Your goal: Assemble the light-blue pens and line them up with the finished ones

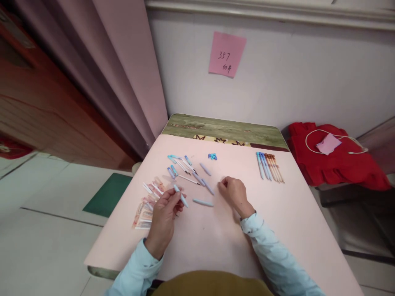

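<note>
My left hand (165,211) pinches a light blue pen barrel (181,196) tilted above the table. My right hand (233,192) rests with curled fingers to the right of the loose parts; whatever it may hold is hidden. Between the hands lies another light blue barrel (203,202). Beyond it are lavender pen barrels (207,187) and thin white refills (189,179) with dark tips. Farther back are short blue pen top sections (173,169) and a small cluster of blue pieces (212,156). Beside my left hand, clear printed packets (144,211) with white strips lie spread out.
A row of blue and brown pens (269,166) lies at the table's right. Pale paper (277,238) covers most of the wood-patterned table (259,133). A red cloth (308,164) with a cord and pink note sits on a seat at right. Wall behind; curtain (129,61) at left.
</note>
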Tool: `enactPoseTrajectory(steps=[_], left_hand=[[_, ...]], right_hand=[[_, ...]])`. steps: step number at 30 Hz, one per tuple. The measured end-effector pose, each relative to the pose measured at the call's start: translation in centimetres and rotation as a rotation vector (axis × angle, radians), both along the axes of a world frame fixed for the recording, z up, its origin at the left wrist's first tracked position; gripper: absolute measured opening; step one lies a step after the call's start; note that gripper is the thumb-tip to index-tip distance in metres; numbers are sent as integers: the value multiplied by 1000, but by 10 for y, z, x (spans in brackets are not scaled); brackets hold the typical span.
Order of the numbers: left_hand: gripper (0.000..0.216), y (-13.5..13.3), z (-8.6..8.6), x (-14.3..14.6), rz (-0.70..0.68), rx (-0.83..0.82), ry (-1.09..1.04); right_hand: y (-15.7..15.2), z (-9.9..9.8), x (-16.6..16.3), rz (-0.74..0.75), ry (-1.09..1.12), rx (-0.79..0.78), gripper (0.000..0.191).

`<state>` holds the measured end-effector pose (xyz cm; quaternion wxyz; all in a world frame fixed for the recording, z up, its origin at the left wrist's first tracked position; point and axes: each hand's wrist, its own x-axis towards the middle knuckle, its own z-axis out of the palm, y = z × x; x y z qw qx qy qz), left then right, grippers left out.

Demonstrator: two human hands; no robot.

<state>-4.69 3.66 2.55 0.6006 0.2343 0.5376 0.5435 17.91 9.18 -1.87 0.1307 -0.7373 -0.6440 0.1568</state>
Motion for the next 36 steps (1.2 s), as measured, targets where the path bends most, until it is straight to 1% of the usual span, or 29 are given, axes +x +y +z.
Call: enactPoseTrajectory(steps=[4,6,9,12,14,15,17,19,22,24,25,27,29,31,33,34,36], left_hand=[[33,-5,-3,3,-79,-6,5],[34,-4,-4,0,-75,-1,19],[34,0,-5,-3,-50,13,63],[33,2,-1,-1,-55,23,87],[33,2,2,3,-74,23,93],[32,1,4,4,-84,27,99],[29,-1,7,5,-103,52,119],[26,-3,8,2,-120,81,143],[24,-5,7,-4,-125,99,175],[24,-4,5,-6,-132,109,201],[24,-3,4,-6,-141,117,213],[24,-1,2,-3,-167,135,225],[23,1,1,5,-200,148,221],[21,3,1,15,-256,159,214],[18,5,4,25,-317,180,221],[17,5,6,29,-344,193,229],[16,5,9,35,-384,219,252]], right_hand=[[10,1,-11,47,-84,13,19],[11,4,-13,57,-112,12,19],[12,12,-22,103,-108,57,18],[15,17,-46,276,-63,74,20],[19,15,-67,387,-99,51,22],[20,12,-76,415,-129,40,23],[22,6,-92,434,-171,22,23],[20,2,-100,436,-178,14,21],[10,6,-94,419,-168,21,20],[0,15,-79,357,-47,71,18],[-4,21,-70,309,75,104,16],[-12,33,-52,171,408,117,14],[-16,44,-36,28,770,70,17],[-17,54,-25,-60,1072,44,22],[-17,62,-21,-73,1257,53,29],[-18,66,-20,-64,1312,59,31],[-19,71,-21,-43,1374,71,28]])
